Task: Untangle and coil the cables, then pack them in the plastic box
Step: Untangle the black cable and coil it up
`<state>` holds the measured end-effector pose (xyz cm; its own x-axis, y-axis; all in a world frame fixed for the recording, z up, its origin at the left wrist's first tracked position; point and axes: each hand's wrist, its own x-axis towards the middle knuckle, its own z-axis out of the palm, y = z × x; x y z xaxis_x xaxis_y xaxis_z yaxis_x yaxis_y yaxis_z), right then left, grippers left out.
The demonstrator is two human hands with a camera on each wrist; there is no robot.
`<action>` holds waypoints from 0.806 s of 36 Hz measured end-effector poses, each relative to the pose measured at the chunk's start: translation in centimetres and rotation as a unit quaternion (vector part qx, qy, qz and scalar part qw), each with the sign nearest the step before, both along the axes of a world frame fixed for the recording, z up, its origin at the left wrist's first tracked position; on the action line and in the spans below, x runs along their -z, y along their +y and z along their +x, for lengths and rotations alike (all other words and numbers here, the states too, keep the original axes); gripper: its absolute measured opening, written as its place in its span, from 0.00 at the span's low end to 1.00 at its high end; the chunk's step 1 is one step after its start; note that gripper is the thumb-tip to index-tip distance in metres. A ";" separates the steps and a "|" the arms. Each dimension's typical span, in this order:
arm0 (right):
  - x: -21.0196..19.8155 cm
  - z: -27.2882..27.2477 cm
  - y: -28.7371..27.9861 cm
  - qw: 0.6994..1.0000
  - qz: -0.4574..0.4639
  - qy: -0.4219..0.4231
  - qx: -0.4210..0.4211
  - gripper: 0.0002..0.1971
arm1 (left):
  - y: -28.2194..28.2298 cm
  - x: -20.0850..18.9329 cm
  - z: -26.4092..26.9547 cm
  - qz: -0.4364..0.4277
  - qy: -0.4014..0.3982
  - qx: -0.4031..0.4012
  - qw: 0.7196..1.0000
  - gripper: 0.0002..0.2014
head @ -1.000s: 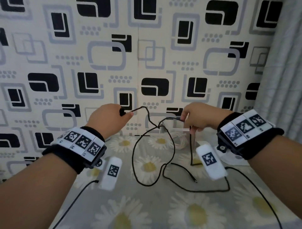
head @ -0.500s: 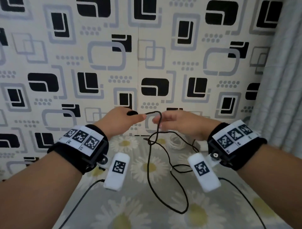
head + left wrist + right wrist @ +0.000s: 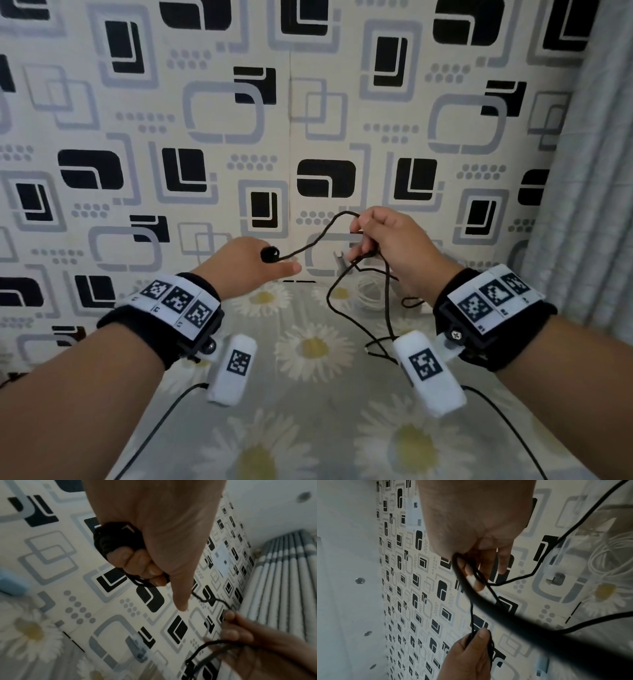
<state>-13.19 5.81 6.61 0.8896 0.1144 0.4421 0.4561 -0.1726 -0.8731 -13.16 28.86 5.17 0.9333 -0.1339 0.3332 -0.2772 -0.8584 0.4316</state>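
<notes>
Two hands hold one black cable (image 3: 308, 245) above the flowered cloth (image 3: 308, 428). The left hand (image 3: 246, 265) grips wound turns, forefinger straight. The right hand (image 3: 387, 246) pinches a loop.

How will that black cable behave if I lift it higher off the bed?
Probably floppy: the black cable sags between the left hand and right hand. Likely light, since fingertips carry it. Its loose loops may snag again.

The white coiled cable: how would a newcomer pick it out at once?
Start at the patterned wall behind the daisy-print cloth. At its foot, left of the right hand, lies a thin white coiled cable. It alone is white and lying still; the black cable hangs between the hands.
</notes>
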 end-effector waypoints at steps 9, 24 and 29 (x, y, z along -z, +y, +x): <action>0.3 0.7 0.3 0.993 0.043 0.064 0.094 0.16 | -1.2 0.9 -1.1 0.040 0.090 0.132 0.986 0.27; 3.1 1.5 -0.1 0.987 -0.081 0.110 0.081 0.15 | -1.5 -0.9 -1.9 -0.492 0.140 0.247 0.823 0.25; 4.0 1.3 0.6 0.985 -0.126 0.108 0.051 0.21 | -1.9 -1.3 -2.1 -0.590 0.180 0.239 0.750 0.24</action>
